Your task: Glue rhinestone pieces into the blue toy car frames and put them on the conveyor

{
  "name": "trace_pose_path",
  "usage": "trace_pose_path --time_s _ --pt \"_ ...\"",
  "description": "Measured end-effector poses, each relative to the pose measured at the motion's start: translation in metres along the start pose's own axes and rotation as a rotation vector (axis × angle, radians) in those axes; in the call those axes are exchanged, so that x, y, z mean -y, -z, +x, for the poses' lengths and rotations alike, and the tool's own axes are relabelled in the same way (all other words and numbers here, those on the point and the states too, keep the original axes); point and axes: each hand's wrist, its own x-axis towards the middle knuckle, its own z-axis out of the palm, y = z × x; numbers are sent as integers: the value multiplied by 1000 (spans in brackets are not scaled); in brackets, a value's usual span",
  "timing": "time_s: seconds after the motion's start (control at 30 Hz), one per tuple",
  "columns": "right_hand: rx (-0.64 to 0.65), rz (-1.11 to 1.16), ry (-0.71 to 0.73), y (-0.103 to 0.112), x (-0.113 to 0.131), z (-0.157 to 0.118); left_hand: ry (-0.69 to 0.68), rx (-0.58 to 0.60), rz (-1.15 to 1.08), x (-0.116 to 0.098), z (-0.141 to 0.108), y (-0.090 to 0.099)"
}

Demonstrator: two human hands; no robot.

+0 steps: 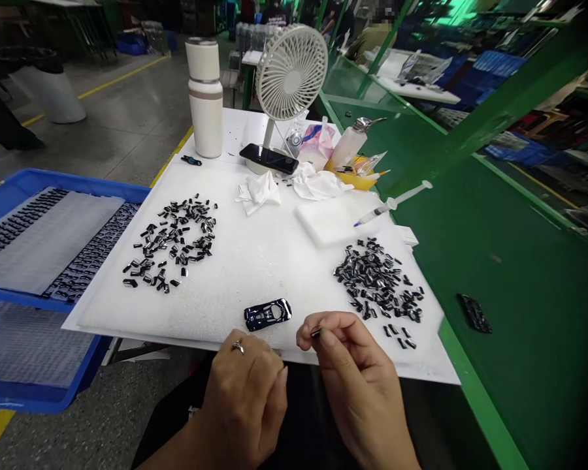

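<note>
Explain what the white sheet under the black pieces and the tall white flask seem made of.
The sheet looks like soft foam: matte white, finely pitted. The flask looks like coated metal or plastic, hard to say which: smooth satin white with a grey band.

A white foam sheet [235, 307] covers a green workbench [519, 313]. Two loose heaps of small black parts [169, 245] [377, 281] lie on it, left and right, with a dark blue model car body [267, 314] near the front edge between them. Crumpled white tissues [257, 194] and a thicker white foam block [323, 222] rest toward the back.
</note>
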Motion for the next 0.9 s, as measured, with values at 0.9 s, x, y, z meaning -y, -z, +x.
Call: trace_pose_path --time_s 0.9 --pt "449 -935 374 3 13 77 293 139 91 45 20 14"
